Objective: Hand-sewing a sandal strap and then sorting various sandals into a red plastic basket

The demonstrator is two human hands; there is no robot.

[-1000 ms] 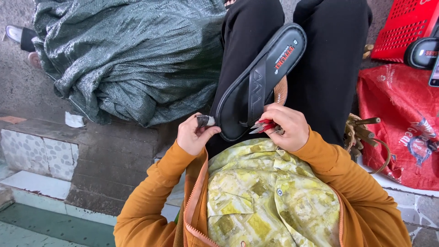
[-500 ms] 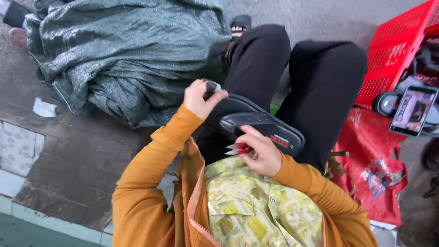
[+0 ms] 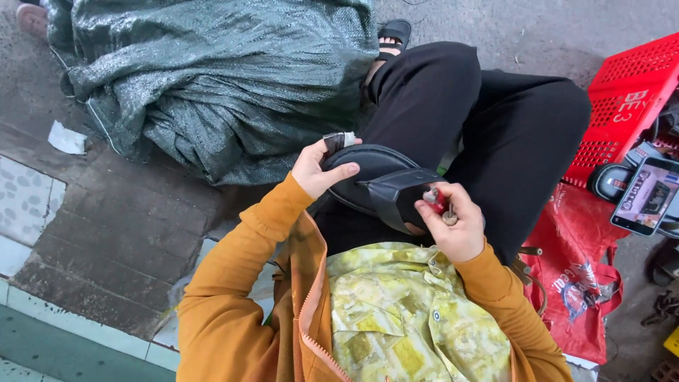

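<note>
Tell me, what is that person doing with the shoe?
A seated person holds a black sandal over their lap. The left hand grips its end, thumb on top. The right hand holds a small red-handled tool against the strap. A green tarp bundle lies in front, a red crate and a phone to the right.

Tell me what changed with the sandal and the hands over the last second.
The black sandal swung down from pointing up and away over the knees to lying flat across the lap. The left hand shifted to grip its end; the right hand kept the small red tool at the strap. The green tarp and red crate stayed put.
</note>
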